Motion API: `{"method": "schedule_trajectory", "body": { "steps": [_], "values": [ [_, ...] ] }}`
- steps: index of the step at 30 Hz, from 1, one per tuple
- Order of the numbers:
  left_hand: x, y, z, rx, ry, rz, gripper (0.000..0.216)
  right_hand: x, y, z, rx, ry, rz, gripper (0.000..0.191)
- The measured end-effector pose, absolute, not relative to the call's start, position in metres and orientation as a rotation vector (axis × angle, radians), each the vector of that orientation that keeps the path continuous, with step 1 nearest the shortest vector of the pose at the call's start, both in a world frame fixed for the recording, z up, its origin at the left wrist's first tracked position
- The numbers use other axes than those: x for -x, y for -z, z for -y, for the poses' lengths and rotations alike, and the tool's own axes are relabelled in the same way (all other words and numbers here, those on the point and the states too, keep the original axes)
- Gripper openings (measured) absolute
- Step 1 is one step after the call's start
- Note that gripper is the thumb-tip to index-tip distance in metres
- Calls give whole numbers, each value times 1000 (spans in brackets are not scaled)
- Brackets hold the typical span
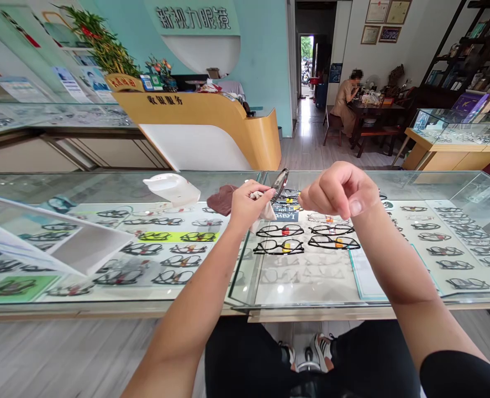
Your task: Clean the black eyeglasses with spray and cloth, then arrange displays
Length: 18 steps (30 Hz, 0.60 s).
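Observation:
My left hand is closed on a pair of dark-framed eyeglasses, raised above the glass counter. A crumpled whitish cloth is bunched in the same fingers and hangs below them. To the right, my right hand hovers with its fingers curled and thumb tucked in, apart from those eyeglasses. Whether anything is pinched in it is hidden. Below and between my hands, several black-framed glasses with red or yellow tags sit in rows. A brown cloth lies just left of my left hand.
The glass display counter spans the front, with rows of frames showing through it. A white curved tray and a white angular stand are on the left. Beyond stands a wooden cashier desk. A person sits at a far table.

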<state>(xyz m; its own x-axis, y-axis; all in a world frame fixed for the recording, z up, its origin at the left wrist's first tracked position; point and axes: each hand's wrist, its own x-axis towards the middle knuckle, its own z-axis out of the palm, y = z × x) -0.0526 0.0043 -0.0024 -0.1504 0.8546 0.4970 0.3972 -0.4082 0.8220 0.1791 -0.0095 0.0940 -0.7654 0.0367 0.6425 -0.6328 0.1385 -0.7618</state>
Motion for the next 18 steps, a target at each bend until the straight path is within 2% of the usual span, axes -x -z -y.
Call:
{"method": "schedule_trajectory", "body": {
  "steps": [6, 9, 13, 18],
  "values": [
    [53, 3, -5, -1735, -1584, -1408, 14, -178, -98, 11, -712, -1596, 1896, 21],
    [51, 2, -3, -1753, -1593, -1419, 13, -179, -100, 13, -699, -1556, 1901, 22],
    [47, -5, 4, -1823, -1685, -1391, 16, -189, -107, 19, -394, -1538, 1946, 35],
    [35, -39, 14, -1915, -1823, -1309, 27, -205, -120, 25, 56, -1282, 2102, 26]
  ]
}}
